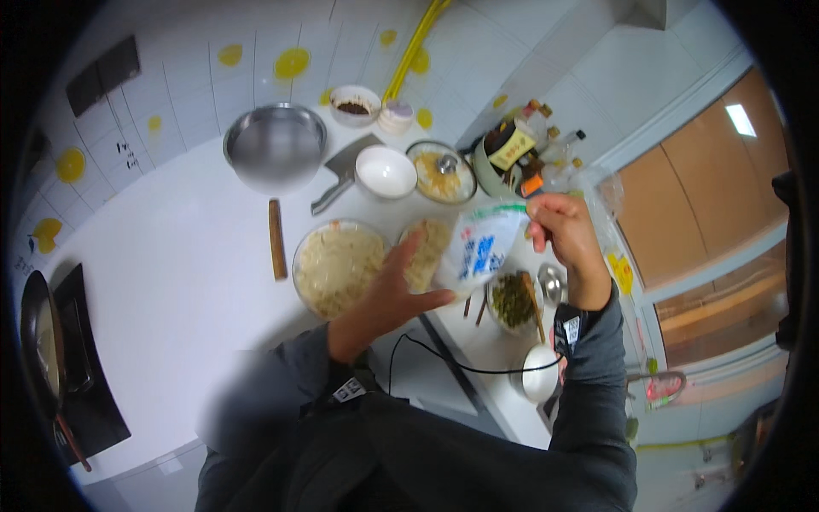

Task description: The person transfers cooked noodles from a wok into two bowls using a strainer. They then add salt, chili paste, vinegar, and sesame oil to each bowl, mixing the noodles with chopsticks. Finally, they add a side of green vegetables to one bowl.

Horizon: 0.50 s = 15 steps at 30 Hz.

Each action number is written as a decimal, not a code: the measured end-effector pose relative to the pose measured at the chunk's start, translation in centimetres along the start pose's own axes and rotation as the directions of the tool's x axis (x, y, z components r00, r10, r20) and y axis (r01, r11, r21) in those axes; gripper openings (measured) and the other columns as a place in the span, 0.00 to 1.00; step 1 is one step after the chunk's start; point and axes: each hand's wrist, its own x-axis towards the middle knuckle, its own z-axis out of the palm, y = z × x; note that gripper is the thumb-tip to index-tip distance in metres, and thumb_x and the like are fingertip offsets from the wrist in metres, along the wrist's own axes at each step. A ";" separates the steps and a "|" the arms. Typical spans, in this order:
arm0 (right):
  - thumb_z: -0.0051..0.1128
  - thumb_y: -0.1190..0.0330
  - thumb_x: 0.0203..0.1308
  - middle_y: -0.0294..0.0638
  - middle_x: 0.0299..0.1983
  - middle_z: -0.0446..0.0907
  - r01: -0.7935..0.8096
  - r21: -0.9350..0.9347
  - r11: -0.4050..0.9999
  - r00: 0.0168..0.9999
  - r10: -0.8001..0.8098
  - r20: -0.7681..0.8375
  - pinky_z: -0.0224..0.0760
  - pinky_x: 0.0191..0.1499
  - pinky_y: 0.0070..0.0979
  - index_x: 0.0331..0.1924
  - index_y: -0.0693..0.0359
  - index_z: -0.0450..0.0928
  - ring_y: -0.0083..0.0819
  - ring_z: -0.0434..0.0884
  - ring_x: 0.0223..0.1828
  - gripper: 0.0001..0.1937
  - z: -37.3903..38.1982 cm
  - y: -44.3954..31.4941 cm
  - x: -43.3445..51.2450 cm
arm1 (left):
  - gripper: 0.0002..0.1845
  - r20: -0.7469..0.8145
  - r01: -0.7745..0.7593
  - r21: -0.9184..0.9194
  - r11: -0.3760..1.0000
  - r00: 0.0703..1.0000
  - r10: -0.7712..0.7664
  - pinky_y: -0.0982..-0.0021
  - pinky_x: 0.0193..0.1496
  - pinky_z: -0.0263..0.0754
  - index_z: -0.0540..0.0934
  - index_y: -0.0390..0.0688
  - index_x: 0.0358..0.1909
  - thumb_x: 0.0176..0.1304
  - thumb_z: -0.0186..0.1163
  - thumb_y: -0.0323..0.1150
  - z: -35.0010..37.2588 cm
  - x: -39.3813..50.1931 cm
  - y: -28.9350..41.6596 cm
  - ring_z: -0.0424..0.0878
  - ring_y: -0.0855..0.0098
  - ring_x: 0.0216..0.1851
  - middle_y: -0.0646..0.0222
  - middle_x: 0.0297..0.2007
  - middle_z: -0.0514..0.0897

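Note:
My right hand (563, 224) pinches the top corner of a white plastic pouch (480, 249) with a green strip along its upper edge and blue writing on its front. The pouch hangs tilted over the counter. Thumb and fingers spread wide, my left hand (397, 294) hovers left of the pouch with nothing in it. Beneath that hand stands a bowl of pale dough-like food (336, 269), its right side partly covered. A second dish of pale food (425, 249) shows between the hand and the pouch. Right of them sits a bowl of chopped greens (512, 297) with a wooden utensil (532, 304).
A short wooden rolling pin (276, 240), steel basin (276, 147), cleaver (339, 182), white bowl (386, 171) and glass-lidded dish (441, 173) stand behind. Bottles (566, 150) crowd the corner. A pan (45, 339) rests on the hob at far left. A black cable (473, 370) runs between my wrists.

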 end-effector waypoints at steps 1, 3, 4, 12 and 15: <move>0.52 0.72 0.56 0.36 0.17 0.75 -0.067 -0.002 0.998 0.998 0.067 -0.007 0.62 0.16 0.16 0.27 0.67 0.77 0.20 0.70 0.12 0.07 0.6 0.5 -2.5 | 0.43 0.087 -0.007 -0.208 0.978 0.996 0.026 0.67 0.54 0.66 0.55 0.34 0.63 0.50 0.67 0.38 1.2 -1.1 0.0 0.70 0.65 0.53 0.52 0.58 0.64; 0.53 0.71 0.57 0.36 0.17 0.74 -0.120 0.063 0.991 0.991 0.124 -0.053 0.62 0.16 0.16 0.28 0.67 0.77 0.21 0.69 0.12 0.07 1.1 2.0 -6.9 | 0.39 0.293 0.166 -0.566 0.808 0.956 0.009 0.71 0.46 0.73 0.56 0.33 0.62 0.54 0.65 0.38 3.9 -3.6 0.2 0.75 0.70 0.46 0.54 0.54 0.69; 0.53 0.71 0.57 0.36 0.16 0.74 -0.103 0.121 0.987 0.993 0.109 -0.044 0.62 0.16 0.16 0.29 0.67 0.77 0.21 0.69 0.12 0.07 1.1 2.8 -8.8 | 0.36 0.338 0.234 -0.612 0.756 0.941 -0.018 0.74 0.42 0.74 0.57 0.33 0.61 0.56 0.63 0.38 4.8 -4.5 0.3 0.76 0.73 0.43 0.56 0.51 0.72; 0.49 0.61 0.62 0.43 0.33 0.77 0.181 0.514 0.839 0.898 0.073 -0.434 0.72 0.30 0.21 0.49 0.65 0.70 0.27 0.77 0.28 0.17 2.9 13.4 -19.5 | 0.24 0.364 0.315 -0.740 0.595 0.931 -0.041 0.79 0.35 0.73 0.64 0.32 0.55 0.63 0.54 0.37 8.5 -6.2 -0.2 0.76 0.80 0.37 0.64 0.38 0.78; 0.50 0.51 0.59 0.47 0.49 0.75 0.006 0.921 0.388 1.000 0.025 -0.017 0.70 0.51 0.39 0.55 0.60 0.67 0.39 0.75 0.50 0.26 7.7 17.1 -20.8 | 0.24 0.317 0.266 -0.789 0.554 0.949 -0.004 0.79 0.41 0.70 0.65 0.32 0.55 0.64 0.53 0.39 9.6 -5.5 -0.3 0.73 0.81 0.40 0.64 0.41 0.77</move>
